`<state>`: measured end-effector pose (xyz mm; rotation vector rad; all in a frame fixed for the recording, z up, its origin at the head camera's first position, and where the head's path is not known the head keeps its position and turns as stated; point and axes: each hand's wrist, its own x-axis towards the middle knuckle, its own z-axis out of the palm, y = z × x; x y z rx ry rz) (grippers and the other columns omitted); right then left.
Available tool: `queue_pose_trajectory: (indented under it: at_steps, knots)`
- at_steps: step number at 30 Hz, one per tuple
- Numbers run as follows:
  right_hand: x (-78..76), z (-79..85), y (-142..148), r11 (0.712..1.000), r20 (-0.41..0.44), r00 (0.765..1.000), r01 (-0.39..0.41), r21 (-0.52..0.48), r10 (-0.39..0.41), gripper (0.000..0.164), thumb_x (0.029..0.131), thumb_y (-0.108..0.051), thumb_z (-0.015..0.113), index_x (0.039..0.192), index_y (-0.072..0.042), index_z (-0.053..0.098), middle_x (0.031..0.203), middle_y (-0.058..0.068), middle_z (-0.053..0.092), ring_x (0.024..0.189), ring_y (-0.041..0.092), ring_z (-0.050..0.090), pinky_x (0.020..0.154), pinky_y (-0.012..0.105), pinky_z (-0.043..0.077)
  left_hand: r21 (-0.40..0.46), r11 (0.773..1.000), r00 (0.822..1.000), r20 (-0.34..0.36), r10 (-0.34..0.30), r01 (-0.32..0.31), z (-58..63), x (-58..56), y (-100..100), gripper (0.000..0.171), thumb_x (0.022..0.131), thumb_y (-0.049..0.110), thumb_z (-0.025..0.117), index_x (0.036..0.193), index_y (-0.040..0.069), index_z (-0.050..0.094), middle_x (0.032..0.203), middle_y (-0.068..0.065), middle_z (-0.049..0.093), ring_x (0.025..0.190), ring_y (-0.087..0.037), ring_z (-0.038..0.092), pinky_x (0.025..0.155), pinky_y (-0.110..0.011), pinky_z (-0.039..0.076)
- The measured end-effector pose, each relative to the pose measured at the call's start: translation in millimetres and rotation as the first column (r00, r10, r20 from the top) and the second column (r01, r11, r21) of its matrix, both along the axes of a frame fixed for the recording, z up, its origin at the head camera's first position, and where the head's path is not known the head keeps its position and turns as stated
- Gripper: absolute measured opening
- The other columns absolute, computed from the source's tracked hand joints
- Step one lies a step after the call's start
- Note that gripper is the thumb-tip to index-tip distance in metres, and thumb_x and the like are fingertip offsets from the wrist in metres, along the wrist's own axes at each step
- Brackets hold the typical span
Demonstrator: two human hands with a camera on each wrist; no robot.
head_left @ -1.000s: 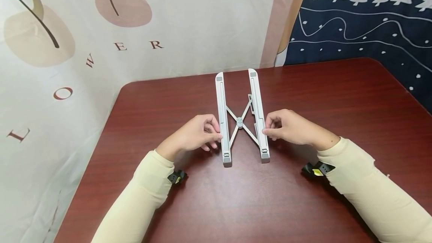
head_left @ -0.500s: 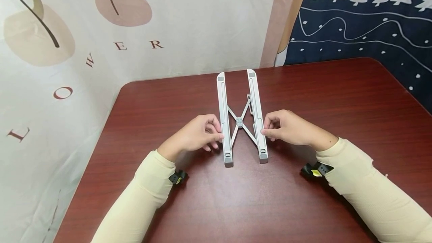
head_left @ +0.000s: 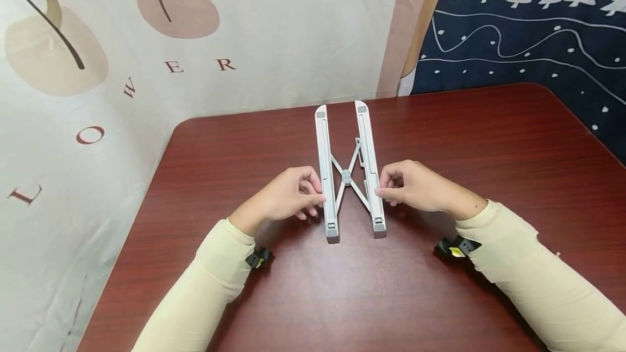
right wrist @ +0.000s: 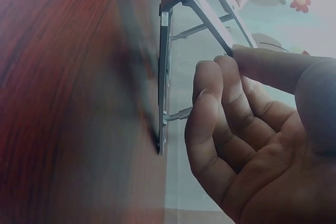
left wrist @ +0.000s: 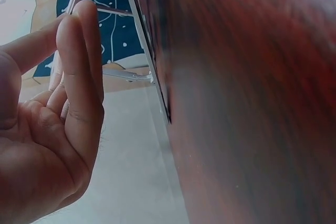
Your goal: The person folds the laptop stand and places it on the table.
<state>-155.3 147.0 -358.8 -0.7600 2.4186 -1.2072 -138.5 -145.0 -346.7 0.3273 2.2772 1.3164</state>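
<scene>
A silver folding laptop stand (head_left: 346, 177) stands on the table, its two long rails joined by crossed struts with a round hub. My left hand (head_left: 288, 193) pinches the left rail (head_left: 326, 178) near its front between thumb and fingers. On the other side, my right hand (head_left: 415, 186) pinches the right rail (head_left: 368, 162) in the same way. The left wrist view shows the left hand's curled fingers (left wrist: 79, 72) at the raised upper rail. Lower bars rest on the tabletop, seen from the side in the right wrist view, below the right hand (right wrist: 252, 129).
The dark red wooden table (head_left: 235, 140) reaches back to a pale printed cloth (head_left: 293, 26) and a navy cloth with white trees (head_left: 513, 42). Black straps with small devices (head_left: 259, 257) sit under both sleeved wrists.
The two rails have come closer together, the right one shifting left and the left one slightly right. Both hands have moved inward with them, keeping their grip.
</scene>
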Motion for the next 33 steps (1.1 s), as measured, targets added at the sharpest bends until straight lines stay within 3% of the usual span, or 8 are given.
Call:
queue_pose_trajectory:
  at_steps: [33]
  knots:
    - [4.2,-0.9,-7.1,1.0,0.072,0.997,0.003,-0.03,-0.001,0.014,0.091,-0.008,0.071,0.081,-0.004,0.061,0.069,0.006,0.064,0.063,0.02,0.065,0.059,0.032,0.056,-0.005,1.0,0.999,-0.035,-0.012,0.012,-4.7,2.6,5.7,0.019,0.092,0.01,0.072,0.098,0.003,0.055,0.088,-0.017,0.073,0.062,-0.021,0.07,0.055,-0.04,0.059]
